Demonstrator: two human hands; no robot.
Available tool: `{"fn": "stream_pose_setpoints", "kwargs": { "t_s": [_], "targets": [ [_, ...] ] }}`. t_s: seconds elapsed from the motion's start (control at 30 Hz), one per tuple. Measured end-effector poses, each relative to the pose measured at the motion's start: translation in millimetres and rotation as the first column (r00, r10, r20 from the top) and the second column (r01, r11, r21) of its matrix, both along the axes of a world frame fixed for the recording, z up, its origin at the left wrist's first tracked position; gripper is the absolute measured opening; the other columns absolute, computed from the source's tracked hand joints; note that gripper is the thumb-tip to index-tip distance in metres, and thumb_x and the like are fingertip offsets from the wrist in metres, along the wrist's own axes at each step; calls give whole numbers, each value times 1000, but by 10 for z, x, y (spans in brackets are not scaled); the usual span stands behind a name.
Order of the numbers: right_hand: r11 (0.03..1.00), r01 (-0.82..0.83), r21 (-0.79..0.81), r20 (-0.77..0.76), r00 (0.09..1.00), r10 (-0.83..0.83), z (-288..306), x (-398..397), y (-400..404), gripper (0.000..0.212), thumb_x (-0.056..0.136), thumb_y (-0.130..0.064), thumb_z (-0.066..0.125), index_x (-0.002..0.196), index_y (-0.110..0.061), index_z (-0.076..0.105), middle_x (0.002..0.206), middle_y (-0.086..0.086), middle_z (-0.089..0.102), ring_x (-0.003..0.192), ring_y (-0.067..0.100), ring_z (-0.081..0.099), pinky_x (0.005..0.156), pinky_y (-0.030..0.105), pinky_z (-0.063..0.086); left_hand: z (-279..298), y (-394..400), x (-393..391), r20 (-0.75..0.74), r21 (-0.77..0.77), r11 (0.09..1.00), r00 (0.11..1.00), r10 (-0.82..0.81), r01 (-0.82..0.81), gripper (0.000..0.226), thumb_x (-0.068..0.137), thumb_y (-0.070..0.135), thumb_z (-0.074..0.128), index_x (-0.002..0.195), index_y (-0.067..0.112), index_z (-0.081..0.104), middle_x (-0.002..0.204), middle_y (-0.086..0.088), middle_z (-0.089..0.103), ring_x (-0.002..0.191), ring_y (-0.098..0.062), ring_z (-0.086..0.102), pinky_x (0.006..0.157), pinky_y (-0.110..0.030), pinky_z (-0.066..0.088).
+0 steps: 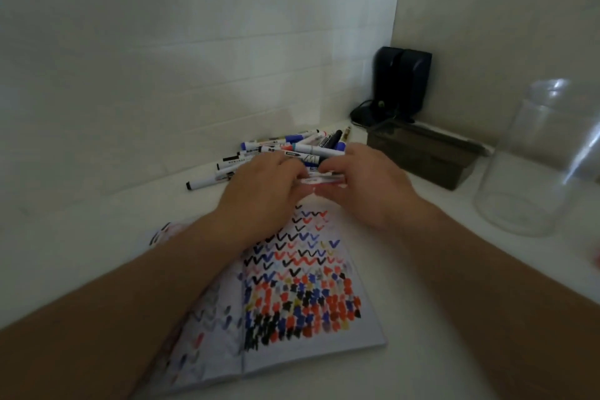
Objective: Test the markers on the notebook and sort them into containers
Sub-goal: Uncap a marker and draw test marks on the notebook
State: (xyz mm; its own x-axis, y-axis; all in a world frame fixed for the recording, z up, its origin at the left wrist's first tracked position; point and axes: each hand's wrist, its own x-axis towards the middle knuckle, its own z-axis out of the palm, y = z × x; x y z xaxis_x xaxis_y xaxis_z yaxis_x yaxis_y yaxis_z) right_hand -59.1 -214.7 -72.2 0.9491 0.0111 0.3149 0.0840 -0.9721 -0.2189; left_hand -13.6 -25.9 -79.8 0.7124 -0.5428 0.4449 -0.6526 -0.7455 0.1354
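Note:
An open notebook lies in front of me, its right page covered in red, blue and black test marks. Behind it, a pile of markers lies against the wall. My left hand and my right hand meet above the notebook's far edge, and together they grip one white marker between them, left hand on its left end, right hand on its right end. The marker is blurred and mostly hidden by my fingers. A dark rectangular box and a clear jar stand to the right.
A black device with a cable stands in the back corner by the wall. One marker lies apart at the left of the pile. The white tabletop extends to the right of the notebook.

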Motion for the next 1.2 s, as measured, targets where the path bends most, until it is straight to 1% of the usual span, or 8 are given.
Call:
{"fn": "stream_pose_setpoints", "kwargs": {
  "t_s": [0.13,0.23,0.33,0.63,0.77,0.9,1.07,1.2],
  "targets": [
    [951,-178,254,200,971,129,148,-253,170,11,93,-34,67,98,-31,76,79,-6,70,74,14,65,66,39,56,321,153,-307,-178,-419,905,970,-166,78,18,86,49,74,102,42,67,92,20,65,82,9,58,67,-7,39],
    [480,-217,850,96,959,265,193,-410,297,5,91,-17,69,88,-15,69,72,4,69,58,20,61,46,33,47,338,336,-428,-251,-412,899,930,-270,150,40,80,61,72,113,44,57,104,21,64,94,7,60,75,-12,47],
    [162,-109,981,33,912,409,115,-445,422,18,99,-26,63,92,-10,61,74,11,62,54,20,52,45,27,35,130,370,-445,-246,-232,957,942,-230,173,36,95,61,54,122,37,57,109,20,63,98,3,59,81,-27,51],
    [27,-56,998,44,946,321,-19,-356,391,20,92,-2,48,86,-14,63,61,10,55,45,18,45,39,22,30,-4,310,-478,-257,-26,975,941,-218,219,15,107,47,33,115,38,42,79,10,57,69,-8,55,65,-38,49],
    [119,-56,991,11,936,352,57,-389,344,18,94,-3,49,95,-11,65,62,8,57,50,19,47,41,22,35,8,344,-421,-351,-81,967,901,-255,242,31,104,55,40,133,46,38,74,7,60,64,-7,57,61,-32,48],
    [52,-13,999,-11,894,447,491,-493,-44,18,89,-22,55,89,-14,71,71,5,65,62,15,56,57,22,48,21,372,-440,-516,-69,977,831,-208,201,47,92,70,50,126,42,33,78,5,65,64,-5,58,61,-30,49],
    [187,-33,982,-97,759,644,325,-858,-204,18,69,-17,84,78,-9,70,62,17,57,51,19,53,47,21,46,87,306,-530,-501,262,915,854,-141,305,73,73,94,48,135,58,38,110,24,53,99,-4,54,83,-30,44],
    [415,-161,895,-109,825,555,-11,-1143,-22,20,69,6,70,77,4,52,56,3,55,45,6,51,43,14,40,59,260,-610,-494,355,885,864,-97,302,89,59,103,45,138,69,24,118,19,40,112,-9,44,90,-38,42]
  ]
}}
